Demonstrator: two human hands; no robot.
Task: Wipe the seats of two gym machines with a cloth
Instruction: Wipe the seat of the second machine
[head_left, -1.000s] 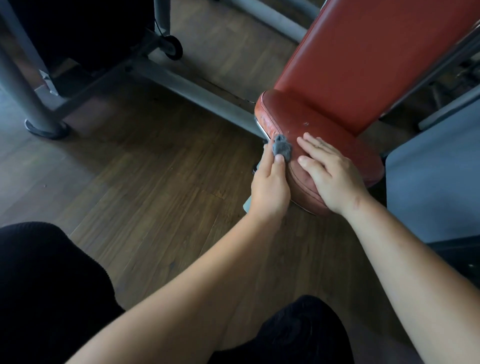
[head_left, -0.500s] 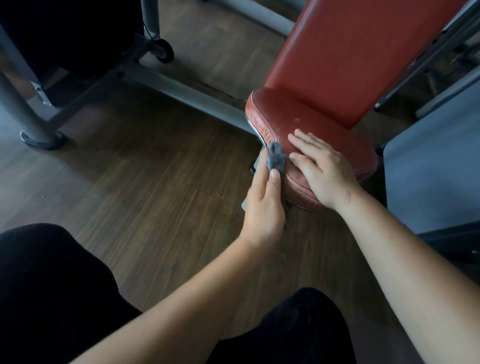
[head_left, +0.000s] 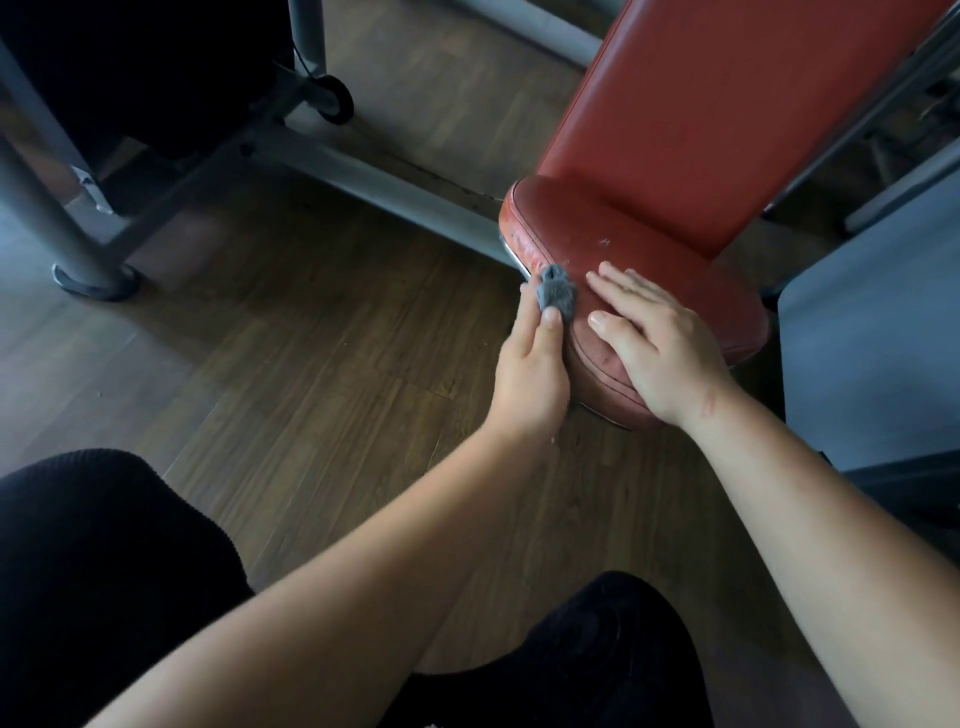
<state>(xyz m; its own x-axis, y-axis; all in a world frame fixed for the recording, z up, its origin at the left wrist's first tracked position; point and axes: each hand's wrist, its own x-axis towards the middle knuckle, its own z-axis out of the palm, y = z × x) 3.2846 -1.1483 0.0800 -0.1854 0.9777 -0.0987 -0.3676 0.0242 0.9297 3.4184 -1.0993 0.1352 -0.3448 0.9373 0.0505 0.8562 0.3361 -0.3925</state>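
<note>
While her left hand (head_left: 530, 374) pinched the small bunched grey cloth (head_left: 557, 297) against the worn red padded seat (head_left: 623, 260) mid-frame, the right hand (head_left: 660, 343) lay flat, fingers open; such a skimpy wad could slip free.

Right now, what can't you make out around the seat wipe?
Head view only:
- cloth: mostly hidden by the left hand; size unknown.
- red seat: near part covered by the right hand.
- backrest: top cut off by the frame edge.
- Second machine's seat: not identifiable.

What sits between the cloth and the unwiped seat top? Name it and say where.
The right hand lies flat on the red seat, directly beside the grey cloth that the left hand presses to the seat's edge. The seat surface beyond the cloth, toward the backrest, shows nothing in the way.
</note>
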